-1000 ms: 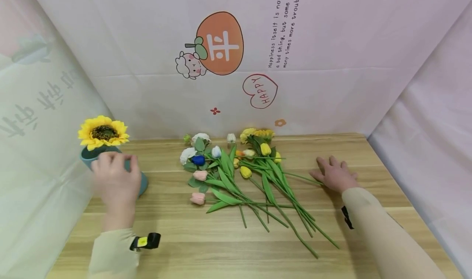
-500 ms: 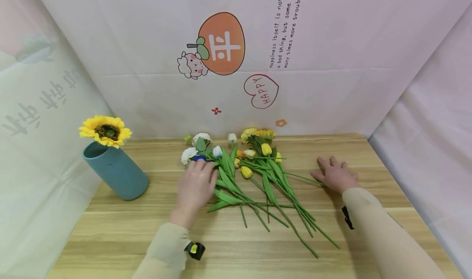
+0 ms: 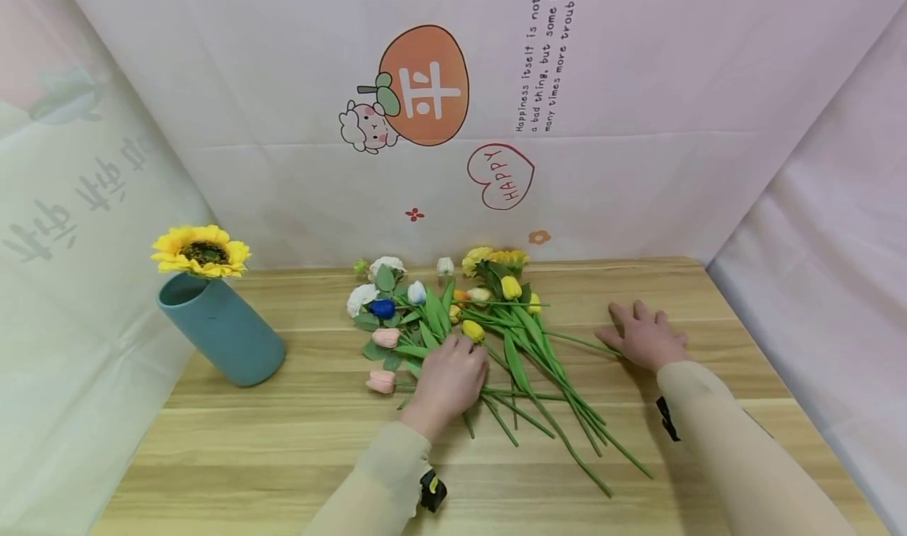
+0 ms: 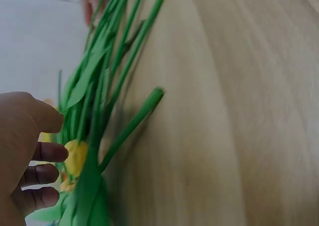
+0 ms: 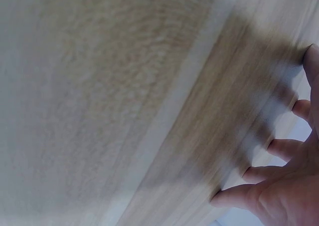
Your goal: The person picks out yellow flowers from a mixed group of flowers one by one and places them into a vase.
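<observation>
My left hand [image 3: 450, 378] is over the pile of artificial flowers, its fingertips just below a yellow tulip [image 3: 472, 330]. In the left wrist view, its loosely bent fingers [image 4: 47, 174] stand apart from the thumb beside green stems [image 4: 107, 66], with nothing between them. Pink tulips [image 3: 381, 381] lie left of this hand. My right hand [image 3: 648, 336] rests on the table with fingers spread, near the end of one long stem. Far left, a tilted blue vase [image 3: 223, 331] holds a sunflower [image 3: 201, 251].
White flowers [image 3: 362, 299], a dark blue tulip [image 3: 383, 308] and more yellow blooms [image 3: 511, 287] lie toward the back of the wooden table [image 3: 234, 473]. Long stems fan out toward the front right. A printed cloth [image 3: 283, 166] hangs behind the table, with pale cloth at both sides.
My left hand has moved right from beside the vase, across the pink and blue tulips, to the green stems. The sunflower stays in the vase. My right hand has kept its place.
</observation>
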Tool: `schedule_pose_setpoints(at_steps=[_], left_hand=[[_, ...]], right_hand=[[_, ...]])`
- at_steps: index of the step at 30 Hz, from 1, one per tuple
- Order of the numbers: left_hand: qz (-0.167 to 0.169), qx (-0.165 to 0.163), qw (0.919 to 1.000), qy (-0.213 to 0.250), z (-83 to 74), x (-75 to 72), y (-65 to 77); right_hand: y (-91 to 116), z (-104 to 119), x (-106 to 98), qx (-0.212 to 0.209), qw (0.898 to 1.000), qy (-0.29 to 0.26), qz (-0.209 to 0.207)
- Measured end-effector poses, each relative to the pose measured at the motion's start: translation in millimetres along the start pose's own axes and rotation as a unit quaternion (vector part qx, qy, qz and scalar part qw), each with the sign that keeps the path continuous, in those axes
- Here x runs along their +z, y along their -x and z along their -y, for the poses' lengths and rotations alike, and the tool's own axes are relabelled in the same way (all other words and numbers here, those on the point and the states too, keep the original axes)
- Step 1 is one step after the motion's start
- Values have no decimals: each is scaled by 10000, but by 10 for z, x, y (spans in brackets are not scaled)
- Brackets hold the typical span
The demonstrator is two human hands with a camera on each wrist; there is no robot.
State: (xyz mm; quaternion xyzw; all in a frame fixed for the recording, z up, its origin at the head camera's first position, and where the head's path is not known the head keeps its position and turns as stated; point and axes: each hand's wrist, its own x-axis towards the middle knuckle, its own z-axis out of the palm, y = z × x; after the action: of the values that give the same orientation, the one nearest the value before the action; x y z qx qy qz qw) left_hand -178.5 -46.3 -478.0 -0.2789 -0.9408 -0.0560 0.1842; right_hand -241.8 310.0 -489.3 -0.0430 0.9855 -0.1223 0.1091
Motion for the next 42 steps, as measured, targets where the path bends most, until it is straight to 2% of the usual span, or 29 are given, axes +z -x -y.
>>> schedule_pose_setpoints(at_steps=[6,10,20,26,29,33,37,42], left_hand=[[431,68,9990,-116,-107,173,-28],[532,148,9982,-231,-134,213,-37],[269,179,9991,-289,-66,159,-47],[482,-194,9977,-433,31,94,-74],[568,-261,9966,-543,57,68,-78],[250,-46,9981,-552,11,18,-83],[-44,332,9983,-486,-124,-33,-106],[-69,891,9956,-286,-350,-67,-104]], right_hand=[[0,16,-4,6,10000,11,6],[1,16,-7,19,10000,-15,42],[0,19,-8,48,10000,-24,34],[12,33,-19,55,10000,-61,35],[15,33,-20,47,10000,-62,38],[2,21,-13,48,10000,-32,39],[-8,12,-3,56,10000,-23,34],[-5,9,3,54,10000,8,20]])
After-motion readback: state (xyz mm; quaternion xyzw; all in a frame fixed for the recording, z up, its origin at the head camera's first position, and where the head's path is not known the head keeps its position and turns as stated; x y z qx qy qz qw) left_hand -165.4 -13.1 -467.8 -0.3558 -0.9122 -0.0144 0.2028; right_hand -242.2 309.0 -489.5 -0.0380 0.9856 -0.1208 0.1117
